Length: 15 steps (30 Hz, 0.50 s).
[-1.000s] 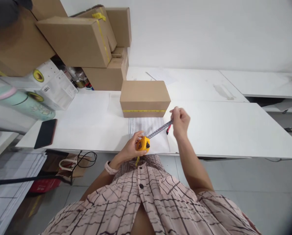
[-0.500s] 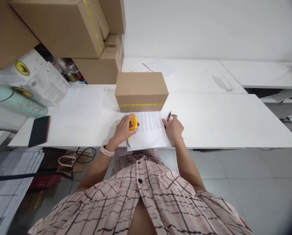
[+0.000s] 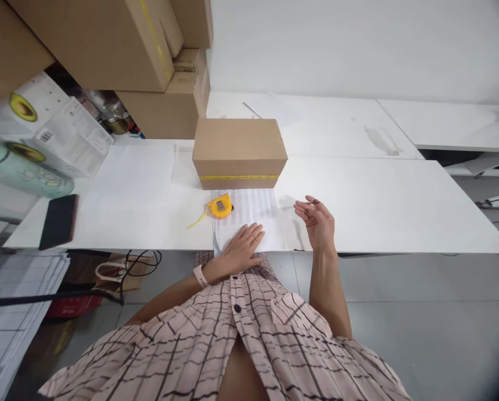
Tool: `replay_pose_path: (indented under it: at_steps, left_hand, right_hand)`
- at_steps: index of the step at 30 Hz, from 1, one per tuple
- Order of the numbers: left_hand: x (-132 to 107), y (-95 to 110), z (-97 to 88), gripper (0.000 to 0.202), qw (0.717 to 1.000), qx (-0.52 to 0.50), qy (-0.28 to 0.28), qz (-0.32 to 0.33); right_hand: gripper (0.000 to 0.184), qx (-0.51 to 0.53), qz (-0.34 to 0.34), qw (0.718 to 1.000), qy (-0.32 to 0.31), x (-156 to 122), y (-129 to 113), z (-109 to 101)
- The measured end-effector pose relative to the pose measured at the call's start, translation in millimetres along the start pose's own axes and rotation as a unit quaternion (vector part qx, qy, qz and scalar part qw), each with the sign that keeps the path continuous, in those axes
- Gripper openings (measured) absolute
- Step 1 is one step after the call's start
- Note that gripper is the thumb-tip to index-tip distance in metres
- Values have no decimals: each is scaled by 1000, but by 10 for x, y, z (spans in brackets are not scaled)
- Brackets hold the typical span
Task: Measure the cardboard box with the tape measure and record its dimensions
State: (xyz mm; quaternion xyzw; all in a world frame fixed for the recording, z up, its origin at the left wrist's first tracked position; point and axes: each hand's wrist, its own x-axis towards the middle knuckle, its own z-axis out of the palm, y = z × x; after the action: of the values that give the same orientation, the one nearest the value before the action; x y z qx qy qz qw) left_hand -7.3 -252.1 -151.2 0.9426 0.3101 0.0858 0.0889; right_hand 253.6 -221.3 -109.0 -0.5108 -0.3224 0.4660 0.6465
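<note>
My left hand (image 3: pixel 243 245) lies flat on the printed sheet (image 3: pixel 258 203), fingers stretched out and holding nothing. Just beyond those fingers, a yellow tape measure (image 3: pixel 220 206) rests on the sheet's left part, a short length of its blade sticking out to the left. My right hand (image 3: pixel 319 225) is raised above the table to the right of the sheet, fingers bent together. Between them shows a small dark reddish bit of a pen (image 3: pixel 314 201); most of it is hidden. Behind the sheet stands a closed cardboard box (image 3: pixel 240 145) with a yellow strip along its front.
A phone (image 3: pixel 58 221) and a pale green bottle (image 3: pixel 26 170) lie on the white table's left end. Large cardboard boxes (image 3: pixel 149 111) and white avocado-print boxes (image 3: pixel 61 131) are stacked behind. White paper (image 3: pixel 135 172) covers part of the table (image 3: pixel 378 206).
My left hand has let go of the tape measure and moved right and nearer, flattening on the sheet. My right hand has lifted off the table and moved right with the pen.
</note>
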Motion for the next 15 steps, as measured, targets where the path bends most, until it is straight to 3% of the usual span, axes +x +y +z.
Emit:
replay_pose_path:
  at_steps: [5,11,13,15]
  left_hand:
    - [124,54,106,67,998,54,5,-21]
    - [155,65,89,66,998,47,7,-30]
    - [153,74,93,66,999,37,8,-36]
    - [159,83,99,67,999,26,10,-44]
  right_hand:
    - [33,-8,-63,996,-60,-273,-62,251]
    - [60,-38,36,982,-183,-232,305,594]
    - [56,-78,46,978,-188,-178,413,629]
    - [44,-138,23,979,-146,-137,490,628]
